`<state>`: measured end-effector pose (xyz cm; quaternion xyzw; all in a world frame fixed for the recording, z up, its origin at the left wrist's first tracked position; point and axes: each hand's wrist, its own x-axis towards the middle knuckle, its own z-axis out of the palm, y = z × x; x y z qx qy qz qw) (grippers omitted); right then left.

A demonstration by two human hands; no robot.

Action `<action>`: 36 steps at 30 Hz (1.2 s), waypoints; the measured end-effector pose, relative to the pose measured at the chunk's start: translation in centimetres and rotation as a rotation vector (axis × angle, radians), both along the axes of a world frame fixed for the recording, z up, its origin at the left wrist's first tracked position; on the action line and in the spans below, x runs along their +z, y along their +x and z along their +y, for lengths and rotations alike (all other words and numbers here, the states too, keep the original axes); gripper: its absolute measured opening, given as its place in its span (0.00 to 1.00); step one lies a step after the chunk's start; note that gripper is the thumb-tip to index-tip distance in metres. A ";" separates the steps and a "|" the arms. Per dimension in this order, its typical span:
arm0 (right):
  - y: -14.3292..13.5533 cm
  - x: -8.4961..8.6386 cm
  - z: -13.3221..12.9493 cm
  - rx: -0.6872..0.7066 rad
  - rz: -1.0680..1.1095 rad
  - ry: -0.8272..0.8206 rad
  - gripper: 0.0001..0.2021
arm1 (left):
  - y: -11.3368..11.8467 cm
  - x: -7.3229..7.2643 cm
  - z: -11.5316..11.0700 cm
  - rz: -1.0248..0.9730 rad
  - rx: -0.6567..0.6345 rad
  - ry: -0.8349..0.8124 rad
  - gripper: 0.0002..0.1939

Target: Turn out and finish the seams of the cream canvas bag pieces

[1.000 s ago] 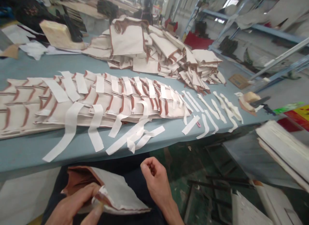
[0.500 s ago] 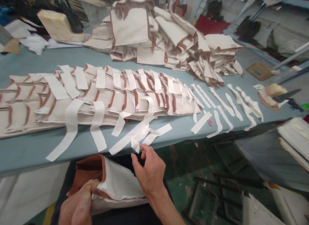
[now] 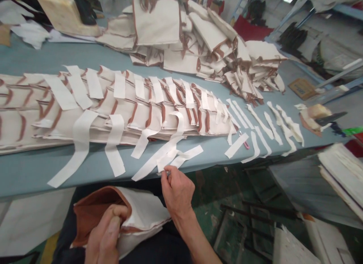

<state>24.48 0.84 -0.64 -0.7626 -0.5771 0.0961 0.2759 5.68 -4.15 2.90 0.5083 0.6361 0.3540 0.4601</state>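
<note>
On my lap lies a cream fabric bag (image 3: 144,207) with a brown lining and brown edging, its mouth gaping towards the left. My left hand (image 3: 106,233) grips the rim of that mouth, thumb and fingers pinched over the edge. At the table's front edge, my right hand (image 3: 178,188) pinches the end of a white strip (image 3: 163,160) between thumb and forefinger. This strip lies among other white strips, partly over them. Further white strips (image 3: 115,143) drape over the front of a long row of cream pieces with brown edging (image 3: 138,116).
A heap of similar cream bags (image 3: 159,25) fills the back of the blue-grey table (image 3: 25,177). Loose strips (image 3: 258,120), a pink-handled tool (image 3: 246,144) and a cardboard piece (image 3: 302,88) lie to the right. Dark metal frames (image 3: 235,233) stand on the floor below.
My right hand has closed its thumb and forefinger on the white strip's end. My left hand has shifted slightly right at the bag's rim, and the mouth gapes wider.
</note>
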 end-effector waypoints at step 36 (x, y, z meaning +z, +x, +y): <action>6.4 3.2 3.4 -0.197 1.077 0.138 0.20 | 3.0 -1.7 9.9 0.073 -0.293 0.043 0.46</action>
